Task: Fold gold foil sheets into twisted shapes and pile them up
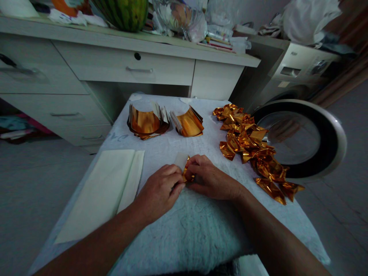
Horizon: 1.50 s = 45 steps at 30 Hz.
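Both hands meet over the middle of a cloth-covered table (161,230). Between them is a small piece of gold foil paper (187,168) with a pale end sticking out behind. My left hand (162,189) pinches its near left edge with thumb and fingertips. From the other side my right hand (211,178) grips it with curled fingers. Beyond the hands stand two curved stacks of gold sheets, one at left (146,122) and one at right (189,122). A pile of folded shiny gold pieces (250,142) runs along the table's right side.
Pale folded paper (97,184) lies at the table's left. Behind the table is a white desk (166,48) with drawers, bearing a watermelon (123,13) and plastic bags. A washing machine at the right has its round door (335,142) open beside the table edge.
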Each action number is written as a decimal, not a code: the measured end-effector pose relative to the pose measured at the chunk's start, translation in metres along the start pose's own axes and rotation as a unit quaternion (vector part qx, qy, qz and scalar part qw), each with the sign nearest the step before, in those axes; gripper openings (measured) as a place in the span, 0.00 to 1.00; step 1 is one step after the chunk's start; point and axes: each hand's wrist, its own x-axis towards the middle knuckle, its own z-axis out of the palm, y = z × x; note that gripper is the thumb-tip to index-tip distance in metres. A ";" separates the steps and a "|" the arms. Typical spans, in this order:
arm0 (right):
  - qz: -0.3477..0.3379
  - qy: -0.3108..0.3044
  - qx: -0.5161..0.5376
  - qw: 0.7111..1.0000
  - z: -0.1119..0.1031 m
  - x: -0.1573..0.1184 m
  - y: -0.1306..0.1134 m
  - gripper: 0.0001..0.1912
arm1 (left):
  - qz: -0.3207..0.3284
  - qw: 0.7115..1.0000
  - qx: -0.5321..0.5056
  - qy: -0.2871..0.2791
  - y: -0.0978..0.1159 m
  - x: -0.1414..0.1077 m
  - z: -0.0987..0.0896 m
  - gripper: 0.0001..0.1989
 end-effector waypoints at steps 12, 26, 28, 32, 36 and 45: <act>0.038 0.015 0.000 0.999 0.006 0.005 0.000 0.03 | -0.088 0.995 0.034 -0.014 0.002 -0.001 -0.003 0.04; 0.053 0.066 -0.006 0.996 0.016 0.010 0.001 0.07 | -0.102 0.992 0.078 -0.010 0.009 -0.002 -0.006 0.09; 0.056 0.071 -0.003 0.996 0.017 0.010 0.001 0.08 | -0.103 0.991 0.088 -0.002 0.009 -0.002 -0.005 0.09; 0.062 0.082 -0.003 0.995 0.019 0.011 0.001 0.08 | -0.116 0.987 0.111 0.009 0.010 -0.001 -0.002 0.08; 0.067 0.088 0.000 0.994 0.021 0.012 0.002 0.09 | -0.118 0.985 0.126 0.010 0.009 -0.001 0.000 0.08; 0.086 0.098 0.009 0.991 0.022 0.013 0.000 0.09 | -0.107 0.983 0.150 0.016 0.007 -0.002 0.001 0.07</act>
